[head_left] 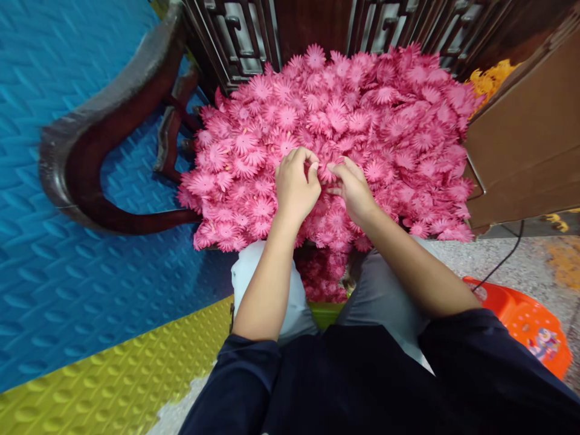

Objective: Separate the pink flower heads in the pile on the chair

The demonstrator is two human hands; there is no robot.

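Observation:
A wide heap of pink artificial flowers (394, 127) spreads in front of me. Over its middle, my left hand (298, 184) has thumb and forefinger curled together in a pinch; what lies between the tips is too small to make out. Close to its right, my right hand (353, 186) holds the edge of a pink flower (327, 171) between thumb and fingers. That flower sits between the two hands and blends with the heap below. More pink flowers (324, 272) show lower down, between my knees.
A dark curved wooden armrest (90, 139) stands at the left over blue matting (40, 260). On the right are a brown cardboard box (525, 133) and an orange plastic stool (525, 320) with a black cable beside it. Dark latticed wood (312, 27) borders the heap's far side.

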